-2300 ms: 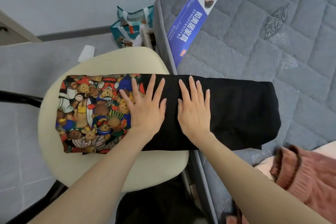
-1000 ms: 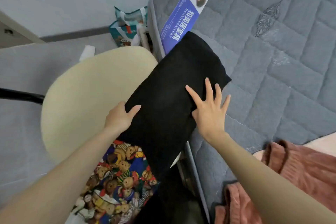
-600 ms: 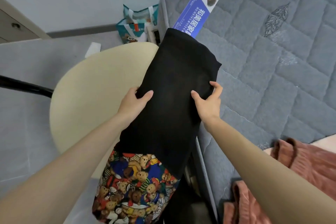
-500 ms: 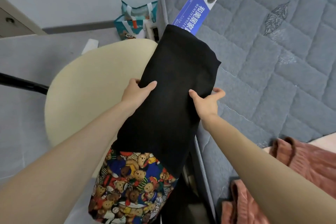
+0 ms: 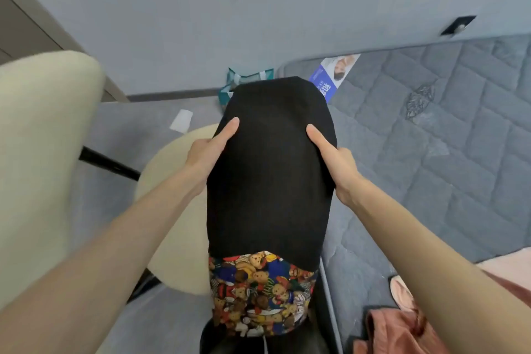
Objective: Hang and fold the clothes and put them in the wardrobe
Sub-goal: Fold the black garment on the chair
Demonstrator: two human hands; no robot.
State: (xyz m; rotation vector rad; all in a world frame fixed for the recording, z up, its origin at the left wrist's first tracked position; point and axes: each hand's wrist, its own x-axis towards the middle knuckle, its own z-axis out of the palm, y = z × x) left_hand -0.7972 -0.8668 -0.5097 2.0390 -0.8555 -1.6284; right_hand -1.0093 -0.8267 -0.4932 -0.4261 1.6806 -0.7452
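Observation:
A folded black garment with a colourful teddy-bear print panel at its near end is lifted in front of me, lengthwise away from my body. My left hand grips its left edge, thumb on top and fingers underneath. My right hand grips the right edge the same way. The garment hangs clear of the cream stool seat below it.
A grey quilted mattress lies to the right with a blue label at its corner. Pink clothes lie at the lower right. A cream chair back stands at the left, a teal bag by the wall, a wardrobe edge at upper left.
The garment was turned lengthwise, then both hands took its sides and lifted it off the stool and mattress edge. My view has risen and tilted up toward the wall.

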